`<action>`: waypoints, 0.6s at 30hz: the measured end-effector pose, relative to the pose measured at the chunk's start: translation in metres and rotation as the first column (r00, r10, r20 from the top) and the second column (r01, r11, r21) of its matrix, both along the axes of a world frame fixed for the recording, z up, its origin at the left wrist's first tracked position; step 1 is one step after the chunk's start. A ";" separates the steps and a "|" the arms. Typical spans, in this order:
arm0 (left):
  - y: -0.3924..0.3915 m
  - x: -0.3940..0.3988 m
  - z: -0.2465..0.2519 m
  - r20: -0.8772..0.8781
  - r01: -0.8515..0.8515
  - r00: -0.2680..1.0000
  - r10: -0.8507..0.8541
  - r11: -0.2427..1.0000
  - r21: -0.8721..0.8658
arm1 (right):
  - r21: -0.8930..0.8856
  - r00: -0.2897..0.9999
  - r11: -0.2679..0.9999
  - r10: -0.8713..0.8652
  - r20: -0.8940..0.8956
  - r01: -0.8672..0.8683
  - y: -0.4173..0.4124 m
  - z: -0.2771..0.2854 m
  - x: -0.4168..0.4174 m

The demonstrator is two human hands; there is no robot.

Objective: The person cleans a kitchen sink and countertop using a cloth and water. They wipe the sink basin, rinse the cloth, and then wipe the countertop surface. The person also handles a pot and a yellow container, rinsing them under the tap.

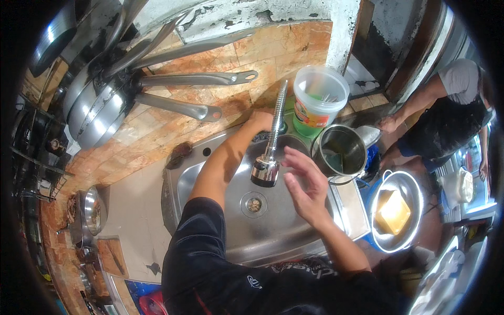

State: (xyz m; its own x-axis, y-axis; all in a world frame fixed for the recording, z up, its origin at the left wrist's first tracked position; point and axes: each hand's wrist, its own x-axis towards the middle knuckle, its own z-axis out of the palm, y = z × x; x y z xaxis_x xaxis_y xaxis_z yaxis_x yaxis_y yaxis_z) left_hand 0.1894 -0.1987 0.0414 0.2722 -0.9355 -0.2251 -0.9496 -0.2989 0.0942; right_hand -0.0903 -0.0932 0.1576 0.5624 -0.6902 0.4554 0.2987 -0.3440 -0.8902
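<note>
My left hand [262, 120] reaches to the back rim of a stainless steel sink [236, 240], by the foot of the faucet. Its fingers are hidden, so its grip cannot be told. A flexible metal faucet neck [278, 114] rises there and ends in a chrome spray head [265, 170] over the basin. Just right of that head, my right hand [309, 183] is held in the air with fingers loosely curved and nothing in them. Food scraps lie in the drain strainer [254, 204]. No running water can be seen.
Behind the sink stands a clear plastic tub [321, 84] with green contents. A metal pot [341, 149] sits at the right rim. Frying pans [98, 106] hang at left, handles towards the sink. Beyond a large metal basin [417, 212], another person [445, 114] stands at right, holding a metal vessel.
</note>
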 end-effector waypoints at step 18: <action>0.010 0.004 -0.027 0.183 0.097 0.982 -0.051 0.964 -0.246 | 0.994 0.905 0.047 0.419 0.073 -0.102 0.056 -0.103 0.017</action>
